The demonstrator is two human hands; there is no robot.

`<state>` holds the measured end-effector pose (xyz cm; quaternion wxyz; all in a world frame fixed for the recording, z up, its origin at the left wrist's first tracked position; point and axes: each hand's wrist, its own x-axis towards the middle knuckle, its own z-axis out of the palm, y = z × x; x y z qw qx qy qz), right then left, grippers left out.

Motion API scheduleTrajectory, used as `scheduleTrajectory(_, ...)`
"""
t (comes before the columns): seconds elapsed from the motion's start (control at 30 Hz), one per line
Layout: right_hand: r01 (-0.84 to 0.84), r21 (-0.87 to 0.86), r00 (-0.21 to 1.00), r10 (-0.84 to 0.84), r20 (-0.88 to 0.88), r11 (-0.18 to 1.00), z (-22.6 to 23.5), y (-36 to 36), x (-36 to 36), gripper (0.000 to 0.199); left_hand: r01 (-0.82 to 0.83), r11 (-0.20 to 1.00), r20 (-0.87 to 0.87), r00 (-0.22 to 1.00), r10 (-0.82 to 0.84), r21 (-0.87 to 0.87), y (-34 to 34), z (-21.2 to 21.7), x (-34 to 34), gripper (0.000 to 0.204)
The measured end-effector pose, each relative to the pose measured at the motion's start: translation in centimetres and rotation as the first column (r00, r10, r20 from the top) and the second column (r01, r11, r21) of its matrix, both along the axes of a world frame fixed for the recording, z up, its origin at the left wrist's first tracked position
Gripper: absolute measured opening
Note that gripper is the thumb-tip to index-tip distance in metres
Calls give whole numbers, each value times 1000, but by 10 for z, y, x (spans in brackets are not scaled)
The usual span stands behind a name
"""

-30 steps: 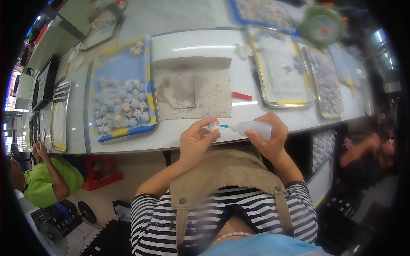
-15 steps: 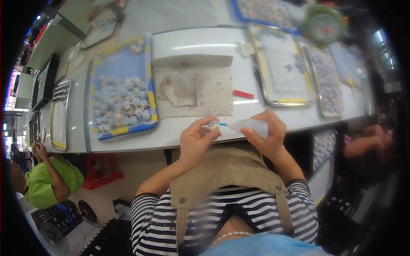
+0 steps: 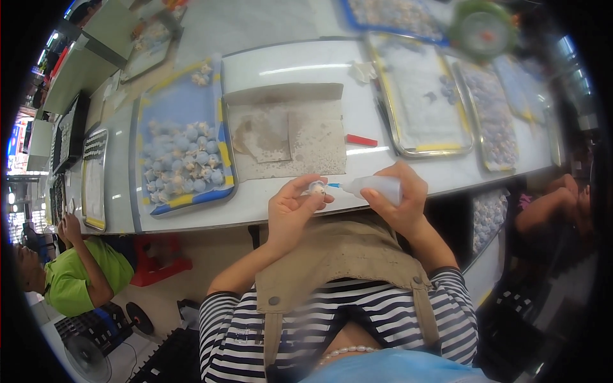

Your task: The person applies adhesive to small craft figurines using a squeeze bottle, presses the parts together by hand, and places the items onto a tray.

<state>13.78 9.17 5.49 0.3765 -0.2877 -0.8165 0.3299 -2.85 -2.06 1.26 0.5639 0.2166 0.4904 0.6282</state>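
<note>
Between the fingertips of my left hand [image 3: 295, 210] is a small whitish doll-like figure piece [image 3: 317, 187] with tiny dark marks; my fingers hide part of it. My right hand [image 3: 407, 195] is wrapped round a translucent white squeeze bottle [image 3: 380, 189], which lies sideways. Its thin blue nozzle tip [image 3: 334, 185] points left, right beside the figure piece; whether it touches I cannot tell. Beyond my hands lies a stained, unfolded cardboard piece [image 3: 319, 143] on the white table. To the left, a blue-lined tray [image 3: 167, 105] with yellow tape holds many round grey-blue and cream pieces.
A red bar-shaped object [image 3: 362, 140] lies right of the cardboard. Further right are a metal-rimmed tray [image 3: 418, 121] with white lining and a tray of small pieces [image 3: 488, 118]. A green round scale [image 3: 483, 35] stands far right. A person in green [image 3: 89, 274] sits at left.
The figure piece has turned in my left fingers, showing its dark marks. The bottle stays almost in place. The view has shifted slightly.
</note>
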Motion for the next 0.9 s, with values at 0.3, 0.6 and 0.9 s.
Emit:
scheduleTrajectory(0.3, 144, -371, 976, -194, -102, 917, -42, 11, -37, 19, -39, 998, 184, 982, 48, -54, -13, -5, -18, 27)
scheduleTrajectory(0.6, 260, -216, 963, -235, 133, 941, -74, 56, -61, 16, 50, 888, 592, 728, -346, 457, -27, 2, -65, 37)
scheduleTrajectory(0.9, 592, 108, 766, -599, 233, 799, -72, 216, 74, 29, 199, 965, 499, 827, -259, 170, -6, 0, -29, 28)
